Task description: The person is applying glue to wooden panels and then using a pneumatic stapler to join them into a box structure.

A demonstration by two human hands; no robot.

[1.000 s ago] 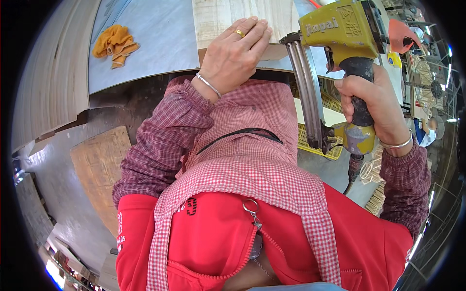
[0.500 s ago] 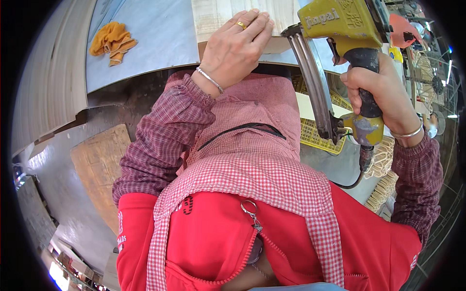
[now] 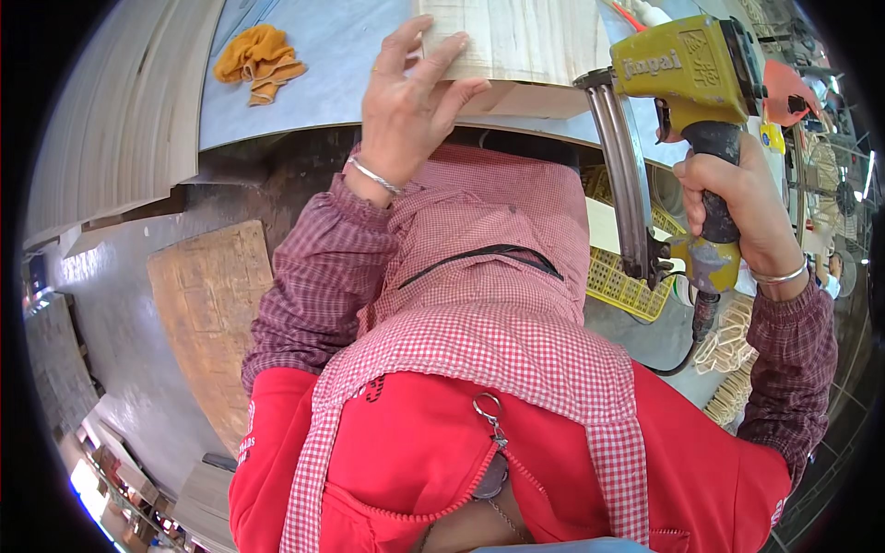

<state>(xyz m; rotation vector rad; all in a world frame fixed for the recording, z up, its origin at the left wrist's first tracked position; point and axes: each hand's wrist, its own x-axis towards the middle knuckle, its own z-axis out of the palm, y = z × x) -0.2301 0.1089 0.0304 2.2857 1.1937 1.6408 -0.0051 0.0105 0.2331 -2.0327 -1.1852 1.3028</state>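
Note:
My right hand (image 3: 737,198) is wrapped round the black handle of a yellow nail gun (image 3: 687,69), whose long metal magazine slants down on its left side. The gun's nose is beside the right end of a pale wooden box or block (image 3: 521,41) on the blue-grey worktable (image 3: 323,64). At that wood's left front corner, my left hand (image 3: 410,106) has its fingers spread and thumb apart. Its fingertips are at the edge of the wood; whether they touch it I cannot tell.
An orange cloth (image 3: 256,63) lies crumpled on the table's left part. Stacked wooden boards (image 3: 111,111) stand at far left. Below are a brown wooden panel (image 3: 207,313) and a yellow plastic crate (image 3: 631,286). An air hose (image 3: 687,355) hangs from the gun.
My left hand has slid off the top of the wood to its left corner, and its fingers have spread. The nail gun stays in my right hand.

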